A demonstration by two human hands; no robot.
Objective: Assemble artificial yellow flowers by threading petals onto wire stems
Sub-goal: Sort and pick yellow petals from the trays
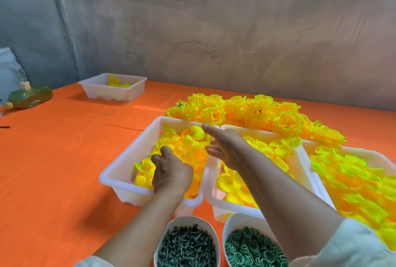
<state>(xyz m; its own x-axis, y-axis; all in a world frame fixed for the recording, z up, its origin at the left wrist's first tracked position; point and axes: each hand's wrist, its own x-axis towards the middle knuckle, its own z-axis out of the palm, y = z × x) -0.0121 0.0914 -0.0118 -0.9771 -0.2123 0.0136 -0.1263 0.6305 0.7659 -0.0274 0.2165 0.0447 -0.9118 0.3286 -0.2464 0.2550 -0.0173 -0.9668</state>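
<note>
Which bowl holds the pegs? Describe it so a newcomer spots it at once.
On the orange table, two white bowls sit at the near edge, this side of the petal trays. Take the left bowl: it holds dark green rod-shaped pegs, while its neighbour holds flat green rings.

My left hand (171, 172) sits knuckles up, fingers curled down. My right hand (225, 148) reaches farther forward, fingers straight. Both forearms are bare.

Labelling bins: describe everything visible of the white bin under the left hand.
White bin: rectangular, translucent-looking plastic, rolled rim, upright on the orange cloth, part-filled with loose yellow petals. Left hand reaches in, fingers curled among them; right hand hangs over its far right corner. A second bin stands close beside it.
</note>
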